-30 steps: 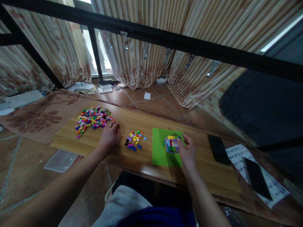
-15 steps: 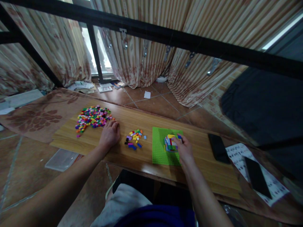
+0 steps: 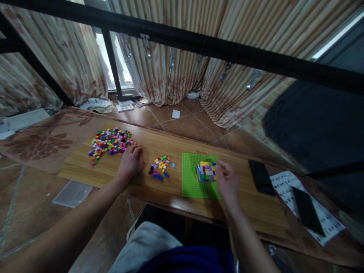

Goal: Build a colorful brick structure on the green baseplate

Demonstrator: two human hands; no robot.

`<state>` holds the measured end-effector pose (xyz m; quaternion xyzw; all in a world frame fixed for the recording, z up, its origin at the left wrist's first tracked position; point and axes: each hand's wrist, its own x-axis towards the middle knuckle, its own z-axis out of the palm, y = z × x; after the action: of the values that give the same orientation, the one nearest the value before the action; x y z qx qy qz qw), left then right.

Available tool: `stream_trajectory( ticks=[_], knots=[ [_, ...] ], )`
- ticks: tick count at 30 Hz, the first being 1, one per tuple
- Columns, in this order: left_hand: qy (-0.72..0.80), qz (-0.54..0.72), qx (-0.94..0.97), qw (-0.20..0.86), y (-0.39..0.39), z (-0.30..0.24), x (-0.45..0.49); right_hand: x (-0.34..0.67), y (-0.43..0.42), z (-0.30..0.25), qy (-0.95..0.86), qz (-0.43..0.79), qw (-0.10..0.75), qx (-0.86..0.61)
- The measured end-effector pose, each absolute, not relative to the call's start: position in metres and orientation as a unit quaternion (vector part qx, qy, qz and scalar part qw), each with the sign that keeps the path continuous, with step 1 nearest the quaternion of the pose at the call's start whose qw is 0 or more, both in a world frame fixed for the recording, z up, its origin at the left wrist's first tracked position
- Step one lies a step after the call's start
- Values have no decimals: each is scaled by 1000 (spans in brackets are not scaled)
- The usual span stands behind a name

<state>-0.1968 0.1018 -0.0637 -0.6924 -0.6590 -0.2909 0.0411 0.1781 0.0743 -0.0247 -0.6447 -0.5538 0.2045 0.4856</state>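
Note:
A small block-like build of multicoloured toy bricks (image 3: pixel 205 173) stands on a green baseplate (image 3: pixel 189 185). Just off the right side of that build is my right hand (image 3: pixel 228 181), its fingers loosely bent and a little apart, with no brick visible in them. My left hand (image 3: pixel 131 162) rests on the wooden board with its fingers curled in; whatever they may hold is hidden. It lies at the near right edge of a big heap of mixed toy bricks (image 3: pixel 109 142). Between my hands is a smaller group of loose bricks (image 3: pixel 162 165), yellow, orange, blue, purple and black among them.
Right of the baseplate a black phone (image 3: pixel 261 176) lies on the wooden board (image 3: pixel 244 208). Further right, a second dark phone (image 3: pixel 307 210) sits on a printed sheet (image 3: pixel 331 223). A clear plastic lid (image 3: pixel 71 192) is below the board's left front edge. A dark metal bar (image 3: pixel 182 36) crosses overhead.
My right hand has drawn back to the right from the top of the brick build, uncovering more of its upper face. My left hand stays by the heap.

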Motion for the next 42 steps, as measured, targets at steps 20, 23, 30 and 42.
stream_trajectory(
  ticks=[20,23,30,42],
  knots=[
    [-658,-282,-697,46,100,-61,-195,150,87,-43,-415,330,516,-672],
    [-655,-290,-697,39,100,-62,-196,148,88,-44,-411,326,530,-667],
    [-655,-283,-699,51,100,-62,-196,151,83,-37,-381,358,553,-648],
    [-662,-292,-690,36,98,-60,-194,84,-1,-7,-662,286,438,-536]
  ],
)
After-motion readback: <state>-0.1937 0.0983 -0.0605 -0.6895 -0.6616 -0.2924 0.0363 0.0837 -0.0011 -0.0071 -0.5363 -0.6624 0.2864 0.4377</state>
